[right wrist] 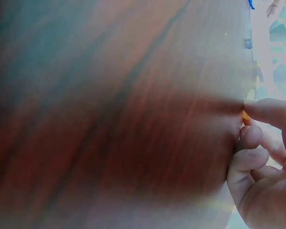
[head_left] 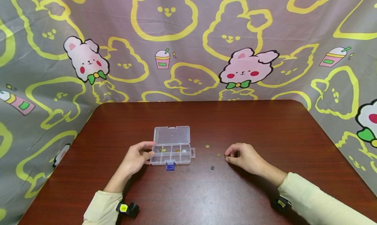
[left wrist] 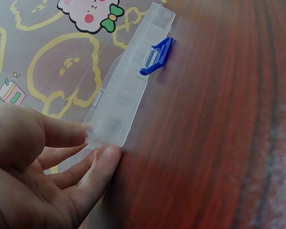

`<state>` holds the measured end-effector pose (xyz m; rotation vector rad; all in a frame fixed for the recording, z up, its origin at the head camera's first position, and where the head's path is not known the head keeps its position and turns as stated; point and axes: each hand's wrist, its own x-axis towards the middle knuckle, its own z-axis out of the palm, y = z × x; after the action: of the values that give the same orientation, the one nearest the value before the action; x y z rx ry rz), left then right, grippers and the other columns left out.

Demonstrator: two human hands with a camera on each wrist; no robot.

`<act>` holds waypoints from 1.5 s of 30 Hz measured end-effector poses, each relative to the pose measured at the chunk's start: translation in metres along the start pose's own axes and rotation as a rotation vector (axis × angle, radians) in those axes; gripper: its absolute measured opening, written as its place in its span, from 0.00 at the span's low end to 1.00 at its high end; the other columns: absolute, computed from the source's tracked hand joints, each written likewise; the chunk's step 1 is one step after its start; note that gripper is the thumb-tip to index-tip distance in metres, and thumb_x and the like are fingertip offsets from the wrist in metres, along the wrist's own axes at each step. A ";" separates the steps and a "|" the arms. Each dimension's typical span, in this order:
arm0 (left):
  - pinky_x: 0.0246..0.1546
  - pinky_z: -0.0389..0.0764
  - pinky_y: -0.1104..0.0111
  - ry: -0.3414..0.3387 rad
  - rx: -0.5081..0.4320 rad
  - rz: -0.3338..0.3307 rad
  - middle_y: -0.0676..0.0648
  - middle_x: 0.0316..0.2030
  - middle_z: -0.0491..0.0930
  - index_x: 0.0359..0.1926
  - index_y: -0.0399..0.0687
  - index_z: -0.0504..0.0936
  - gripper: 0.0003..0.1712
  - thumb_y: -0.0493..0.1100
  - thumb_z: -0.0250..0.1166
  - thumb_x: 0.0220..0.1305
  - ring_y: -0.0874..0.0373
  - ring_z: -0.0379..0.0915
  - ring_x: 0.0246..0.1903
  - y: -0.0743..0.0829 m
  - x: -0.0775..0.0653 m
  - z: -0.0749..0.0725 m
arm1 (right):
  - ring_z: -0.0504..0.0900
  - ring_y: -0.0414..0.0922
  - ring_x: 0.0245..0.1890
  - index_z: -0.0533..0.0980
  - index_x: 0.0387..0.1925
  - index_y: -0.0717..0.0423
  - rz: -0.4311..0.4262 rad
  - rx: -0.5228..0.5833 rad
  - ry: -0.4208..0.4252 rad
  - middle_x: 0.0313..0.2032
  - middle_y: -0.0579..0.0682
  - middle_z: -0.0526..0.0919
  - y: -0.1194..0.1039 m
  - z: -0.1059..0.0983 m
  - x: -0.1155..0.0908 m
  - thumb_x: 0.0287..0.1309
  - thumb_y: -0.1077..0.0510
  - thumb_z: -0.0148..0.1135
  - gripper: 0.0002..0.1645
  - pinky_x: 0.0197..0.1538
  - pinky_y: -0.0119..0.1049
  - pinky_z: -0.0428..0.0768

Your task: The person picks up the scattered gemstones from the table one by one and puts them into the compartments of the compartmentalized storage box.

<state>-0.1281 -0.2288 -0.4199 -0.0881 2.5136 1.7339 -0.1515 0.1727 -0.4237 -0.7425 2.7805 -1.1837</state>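
Observation:
A clear plastic compartment box (head_left: 180, 159) lies on the table with its lid (head_left: 172, 135) raised at the back and a blue latch (head_left: 170, 166) at the front. My left hand (head_left: 136, 158) grips the box's left end between thumb and fingers, as the left wrist view also shows. Several small buttons sit in its back compartments, among them an amber one (head_left: 177, 150) and a whitish one (head_left: 184, 151). To the right, my right hand (head_left: 245, 158) pinches a small button (right wrist: 246, 115), amber in the right wrist view and mostly hidden by the fingertips.
Between box and right hand lie a yellowish button (head_left: 207, 146), a smaller one (head_left: 218, 155) close to the right fingertips, and a dark blue button (head_left: 212, 167) nearer the front. A patterned cloth (head_left: 188, 48) surrounds the brown table (head_left: 188, 199) at the back and sides.

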 end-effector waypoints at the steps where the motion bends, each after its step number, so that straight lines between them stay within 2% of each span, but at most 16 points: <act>1: 0.31 0.86 0.61 0.000 0.000 0.000 0.31 0.51 0.78 0.59 0.32 0.78 0.21 0.26 0.62 0.65 0.50 0.81 0.36 0.000 0.000 0.000 | 0.72 0.35 0.22 0.83 0.29 0.51 -0.001 0.000 -0.001 0.24 0.39 0.77 0.000 0.000 0.000 0.50 0.67 0.74 0.09 0.27 0.30 0.72; 16: 0.31 0.86 0.59 -0.007 -0.037 0.020 0.30 0.51 0.78 0.59 0.29 0.77 0.22 0.27 0.63 0.65 0.49 0.81 0.37 0.000 -0.002 -0.001 | 0.72 0.35 0.24 0.83 0.28 0.51 -0.034 -0.017 0.002 0.23 0.38 0.77 0.001 0.000 0.000 0.49 0.67 0.75 0.09 0.28 0.30 0.72; 36: 0.31 0.86 0.60 -0.008 -0.039 0.016 0.29 0.52 0.78 0.59 0.29 0.77 0.21 0.27 0.63 0.65 0.50 0.81 0.37 0.001 -0.002 -0.001 | 0.72 0.35 0.22 0.83 0.28 0.50 -0.015 -0.010 -0.005 0.23 0.39 0.77 -0.001 -0.001 0.001 0.50 0.66 0.75 0.09 0.26 0.30 0.71; 45: 0.31 0.86 0.61 -0.008 -0.028 0.000 0.30 0.51 0.78 0.59 0.30 0.77 0.21 0.27 0.62 0.65 0.51 0.81 0.37 -0.001 0.000 -0.002 | 0.73 0.35 0.24 0.83 0.28 0.51 -0.007 -0.019 -0.007 0.23 0.37 0.77 -0.002 0.002 0.001 0.49 0.67 0.74 0.09 0.28 0.31 0.73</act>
<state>-0.1278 -0.2306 -0.4200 -0.0834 2.4840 1.7662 -0.1509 0.1698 -0.4238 -0.7566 2.7893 -1.1548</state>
